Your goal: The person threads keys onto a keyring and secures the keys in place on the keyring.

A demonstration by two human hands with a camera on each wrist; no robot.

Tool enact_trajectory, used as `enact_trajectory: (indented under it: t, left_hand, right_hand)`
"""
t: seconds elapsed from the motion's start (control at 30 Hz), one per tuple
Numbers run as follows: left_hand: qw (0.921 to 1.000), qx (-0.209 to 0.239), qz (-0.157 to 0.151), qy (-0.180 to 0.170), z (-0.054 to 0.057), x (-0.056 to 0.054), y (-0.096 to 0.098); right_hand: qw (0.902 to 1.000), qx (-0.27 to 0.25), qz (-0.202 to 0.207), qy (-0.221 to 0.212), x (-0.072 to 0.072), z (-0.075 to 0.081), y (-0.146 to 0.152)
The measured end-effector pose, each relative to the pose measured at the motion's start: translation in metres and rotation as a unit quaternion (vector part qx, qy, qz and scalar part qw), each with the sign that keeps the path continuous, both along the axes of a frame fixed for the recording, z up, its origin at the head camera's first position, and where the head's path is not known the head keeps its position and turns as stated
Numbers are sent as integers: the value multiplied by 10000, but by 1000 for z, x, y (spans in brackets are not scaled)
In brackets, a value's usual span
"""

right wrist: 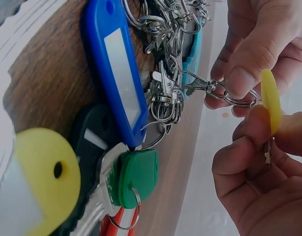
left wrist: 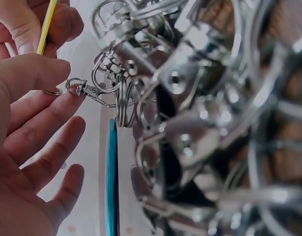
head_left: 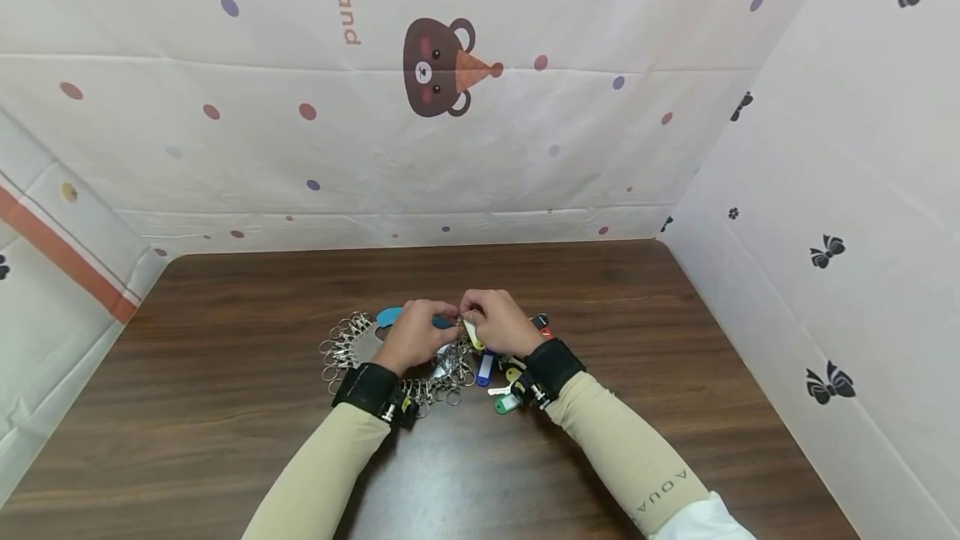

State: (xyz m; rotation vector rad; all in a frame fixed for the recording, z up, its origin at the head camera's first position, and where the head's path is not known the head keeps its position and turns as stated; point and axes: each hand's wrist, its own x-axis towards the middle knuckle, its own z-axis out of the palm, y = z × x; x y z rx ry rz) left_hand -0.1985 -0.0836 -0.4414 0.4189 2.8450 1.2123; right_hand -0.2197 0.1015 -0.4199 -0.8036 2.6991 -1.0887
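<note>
My left hand (head_left: 420, 336) pinches a split ring (right wrist: 239, 102) between thumb and index finger, its other fingers spread. The ring hangs from a silver swivel clasp (right wrist: 195, 86) that links to a cluster of similar clasps (left wrist: 185, 98). Close beside it, my right hand (head_left: 501, 323) pinches a yellow key tag (right wrist: 271, 103) between thumb and fingers. The tag meets the ring's end; whether it is threaded on cannot be told. A small key (right wrist: 267, 151) shows below the tag, partly hidden by the fingers.
Many rings and clasps fan around a grey plate (head_left: 366, 344) with a blue part (head_left: 387, 317). Nearby lie a blue key tag (head_left: 485, 368), a green key tag (head_left: 507, 403) and other tagged keys. The wooden table (head_left: 225, 407) meets printed white sheets (head_left: 360, 157).
</note>
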Motion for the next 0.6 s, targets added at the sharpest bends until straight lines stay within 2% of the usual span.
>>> enact_trajectory:
  t: [0.33,0.6]
  left_hand:
    - [9996,179,-193,-130,-1,-1,-4]
    - [9993,307,-16,-209,-3,1,-3]
  right_hand:
    - [9999,77,92,-65,0,-1,-1]
    - [9999,-13,34,-144,1,-2,-1]
